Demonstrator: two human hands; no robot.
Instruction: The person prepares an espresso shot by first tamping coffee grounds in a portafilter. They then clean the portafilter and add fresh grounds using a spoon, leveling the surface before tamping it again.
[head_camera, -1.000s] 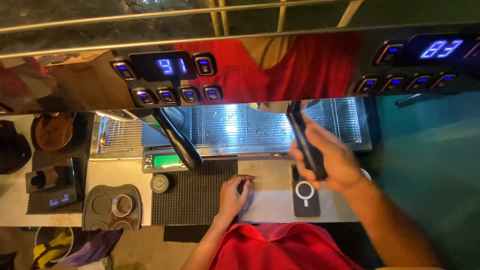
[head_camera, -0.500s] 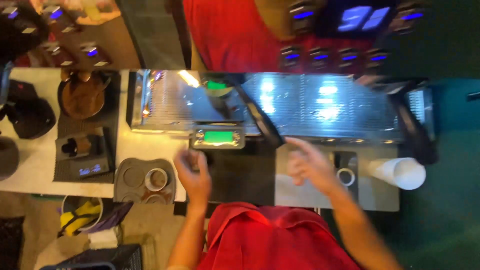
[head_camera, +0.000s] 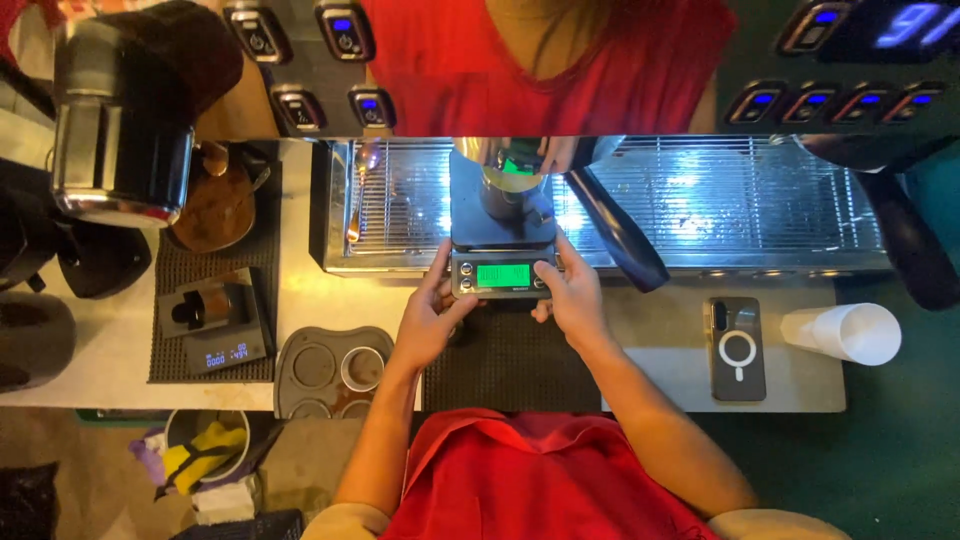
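**Head-camera view: two hands grip a small scale at the espresso machine**

Head-camera view, looking straight down, shows a person in a red top holding a small digital scale (head_camera: 503, 255) at the front edge of an espresso machine's metal drip tray (head_camera: 740, 205). The left hand (head_camera: 428, 322) grasps the scale's left side, fingers curled around its lower corner; the right hand (head_camera: 572, 297) grasps the right side, thumb near the lit green display. A metal cup (head_camera: 503, 180) stands on the scale's dark platform, under the machine's front panel. The scale's back half lies over the tray grate, while its display end overhangs a black rubber mat (head_camera: 510, 360) on the counter.

Right of the hands, a dark portafilter handle (head_camera: 615, 228) slants across the tray. Farther right on the counter lie a phone (head_camera: 737, 348), face down, and a white paper cup (head_camera: 843, 332) on its side, the two near each other but apart. Left of the hands sits a grey tamping station (head_camera: 330, 372) with round recesses, and beyond it a second scale (head_camera: 215, 325) on a ribbed mat. A long spoon (head_camera: 357, 195) rests on the tray's left end.
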